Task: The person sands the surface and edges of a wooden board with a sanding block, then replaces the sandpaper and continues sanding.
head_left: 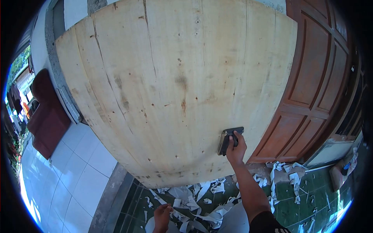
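Note:
A large pale plywood panel (167,85) with cracks, knots and dark stains stands upright in front of me. Low on its right side, my right hand (236,149) grips a black hand sander (230,140), whose flat face lies against the wood. My left hand (162,215) is below the panel's bottom edge, near my knees, with its fingers curled together. Whether anything small is between those fingers cannot be made out.
Torn white strips (186,200) litter the green tiled floor (285,213). A brown wooden door (307,77) is at the right. On the left, a dark red cushioned seat (48,112) stands by white floor tiles (74,171). A bag-like object (339,174) lies at the far right.

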Available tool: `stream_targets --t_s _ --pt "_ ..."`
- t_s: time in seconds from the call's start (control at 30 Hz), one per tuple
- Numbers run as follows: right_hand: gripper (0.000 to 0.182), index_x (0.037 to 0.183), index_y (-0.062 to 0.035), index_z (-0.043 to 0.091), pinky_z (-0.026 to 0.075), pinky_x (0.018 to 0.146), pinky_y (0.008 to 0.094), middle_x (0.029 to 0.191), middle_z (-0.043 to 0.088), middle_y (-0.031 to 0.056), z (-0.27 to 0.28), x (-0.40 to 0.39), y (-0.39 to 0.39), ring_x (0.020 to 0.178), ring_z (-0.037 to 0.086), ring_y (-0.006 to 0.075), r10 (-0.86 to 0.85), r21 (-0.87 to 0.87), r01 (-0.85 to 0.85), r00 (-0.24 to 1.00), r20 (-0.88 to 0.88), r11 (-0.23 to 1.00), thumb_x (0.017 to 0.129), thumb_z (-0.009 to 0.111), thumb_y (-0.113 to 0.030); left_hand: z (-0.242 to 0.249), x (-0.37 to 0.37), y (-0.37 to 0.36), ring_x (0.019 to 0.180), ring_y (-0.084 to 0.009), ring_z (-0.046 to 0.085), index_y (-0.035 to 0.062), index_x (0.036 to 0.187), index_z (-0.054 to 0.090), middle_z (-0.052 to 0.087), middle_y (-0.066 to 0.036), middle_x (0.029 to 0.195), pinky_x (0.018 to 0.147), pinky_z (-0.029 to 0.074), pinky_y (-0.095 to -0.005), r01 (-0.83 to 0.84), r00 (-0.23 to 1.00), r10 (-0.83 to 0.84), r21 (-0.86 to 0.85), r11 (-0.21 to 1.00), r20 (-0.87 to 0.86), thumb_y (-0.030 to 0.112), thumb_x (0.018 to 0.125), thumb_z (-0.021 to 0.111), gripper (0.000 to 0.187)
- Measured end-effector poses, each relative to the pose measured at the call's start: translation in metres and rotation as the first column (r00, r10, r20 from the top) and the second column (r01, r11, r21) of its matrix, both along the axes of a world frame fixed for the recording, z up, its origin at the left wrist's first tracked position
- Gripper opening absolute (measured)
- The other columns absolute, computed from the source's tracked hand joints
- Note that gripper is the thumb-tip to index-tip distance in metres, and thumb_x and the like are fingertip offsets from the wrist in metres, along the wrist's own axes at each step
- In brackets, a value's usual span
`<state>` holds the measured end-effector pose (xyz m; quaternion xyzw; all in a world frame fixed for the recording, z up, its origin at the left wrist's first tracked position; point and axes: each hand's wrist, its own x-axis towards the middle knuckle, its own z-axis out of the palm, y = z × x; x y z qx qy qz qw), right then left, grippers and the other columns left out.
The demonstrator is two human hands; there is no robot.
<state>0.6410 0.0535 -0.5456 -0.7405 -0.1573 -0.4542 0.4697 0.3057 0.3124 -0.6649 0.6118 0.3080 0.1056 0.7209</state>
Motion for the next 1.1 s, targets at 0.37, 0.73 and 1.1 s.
stream_targets --t_s 0.37,0.73,1.1 --pt "0.024 0.121 0.0019 0.065 0.055 0.090 0.0388 0.110 0.072 0.0241 0.137 0.011 0.023 0.100 0.072 0.0358 0.046 0.127 -0.050 0.999 0.029 0.991 0.097 0.065 -0.003 0.104 0.090 0.175 0.150 -0.0299 0.036 0.0051 0.156 0.038 0.042 -0.017 0.159 0.119 0.031 -0.0471 -0.550 0.828 0.357 0.505 0.665 0.432 0.026 0.099 0.070 0.068" --pt "0.023 0.121 -0.0015 0.066 0.055 0.079 0.0392 0.102 0.073 0.0235 0.234 0.006 -0.011 0.090 0.073 0.0331 0.017 0.173 0.001 0.995 -0.099 0.985 0.099 0.065 -0.010 0.194 0.163 0.299 0.142 -0.0292 0.048 -0.0059 0.154 0.032 0.048 -0.019 0.154 0.120 0.037 -0.0420 -0.109 0.849 0.013 0.152 0.982 0.529 0.054 0.108 0.047 0.077" --pt "0.023 0.117 -0.0005 0.068 0.056 0.084 0.0395 0.107 0.072 0.0232 0.141 0.015 -0.013 0.097 0.072 0.0388 -0.003 0.061 -0.002 0.996 0.087 0.998 0.095 0.068 -0.004 0.192 0.165 0.315 0.143 -0.0287 0.047 -0.0051 0.152 0.037 0.047 -0.016 0.156 0.121 0.036 -0.0434 0.065 0.832 -0.090 0.066 0.996 0.547 0.054 0.105 0.052 0.077"
